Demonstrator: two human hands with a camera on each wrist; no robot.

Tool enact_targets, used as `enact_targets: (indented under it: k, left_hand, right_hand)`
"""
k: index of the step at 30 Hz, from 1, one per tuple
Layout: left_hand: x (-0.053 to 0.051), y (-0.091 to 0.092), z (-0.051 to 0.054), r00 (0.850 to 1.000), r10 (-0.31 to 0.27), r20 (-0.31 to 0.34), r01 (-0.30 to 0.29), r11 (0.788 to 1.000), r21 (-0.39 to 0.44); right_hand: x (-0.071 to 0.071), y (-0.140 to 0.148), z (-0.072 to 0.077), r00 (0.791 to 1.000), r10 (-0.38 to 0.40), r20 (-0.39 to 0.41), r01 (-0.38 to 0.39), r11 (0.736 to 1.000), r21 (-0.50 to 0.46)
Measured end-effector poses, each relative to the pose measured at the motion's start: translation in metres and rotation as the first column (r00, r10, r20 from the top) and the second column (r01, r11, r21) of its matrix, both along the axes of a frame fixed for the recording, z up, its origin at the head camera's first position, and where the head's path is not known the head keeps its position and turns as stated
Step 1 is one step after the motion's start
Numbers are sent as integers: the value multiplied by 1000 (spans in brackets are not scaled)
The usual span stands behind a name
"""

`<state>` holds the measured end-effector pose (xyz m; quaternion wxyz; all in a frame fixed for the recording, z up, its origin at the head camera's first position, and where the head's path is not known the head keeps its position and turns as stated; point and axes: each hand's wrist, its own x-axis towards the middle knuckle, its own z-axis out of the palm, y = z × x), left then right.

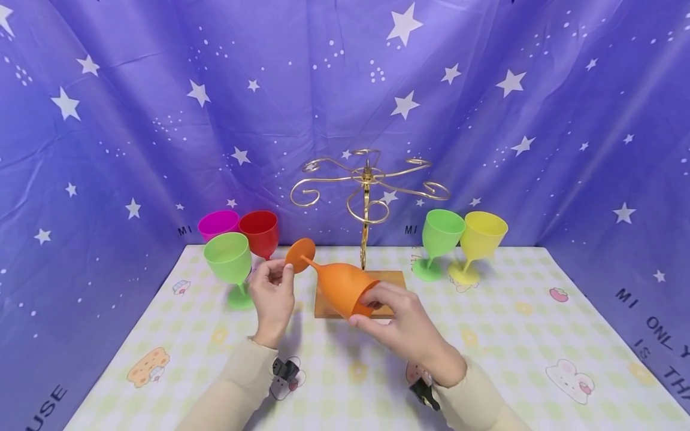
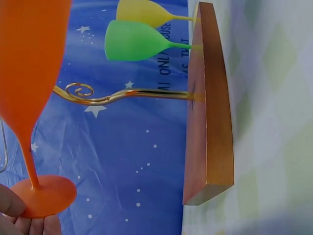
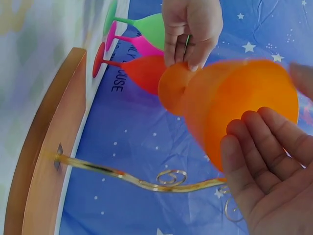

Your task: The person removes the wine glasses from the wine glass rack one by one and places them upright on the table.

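An orange goblet (image 1: pixel 345 287) is held up on its side in front of the gold stand, its mouth pointing right and a little down. My left hand (image 1: pixel 273 297) pinches the edge of its round foot (image 2: pixel 46 196) between thumb and fingers. At the other end, my right hand (image 1: pixel 406 323) holds the rim, fingers reaching into the mouth and thumb outside. In the right wrist view, those fingers (image 3: pixel 269 152) are gently bent across the opening; their exact contact with the wall is hidden.
The gold stand (image 1: pixel 366 230) with curled arms rises from a wooden base (image 1: pixel 399 287). Left stand a green goblet (image 1: pixel 227 263), a magenta goblet (image 1: pixel 218 224) and a red goblet (image 1: pixel 260 233). Right are another green goblet (image 1: pixel 443 236) and a yellow goblet (image 1: pixel 484 236). Starred curtains (image 1: pixel 345 90) surround the table.
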<state>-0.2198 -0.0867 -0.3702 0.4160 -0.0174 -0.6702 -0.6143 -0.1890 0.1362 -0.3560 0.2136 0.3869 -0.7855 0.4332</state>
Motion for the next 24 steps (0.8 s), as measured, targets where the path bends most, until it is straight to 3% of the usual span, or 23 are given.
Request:
enact_targets:
  k: [14, 24]
  left_hand:
    - [5, 5, -3, 999, -16, 43, 15, 1000, 15]
    - [7, 8, -4, 996, -36, 86, 32, 998, 54]
  right_hand:
    - [5, -6, -6, 1000, -1, -7, 1, 1000, 5]
    - [6, -6, -2, 996, -91, -7, 91, 995, -40]
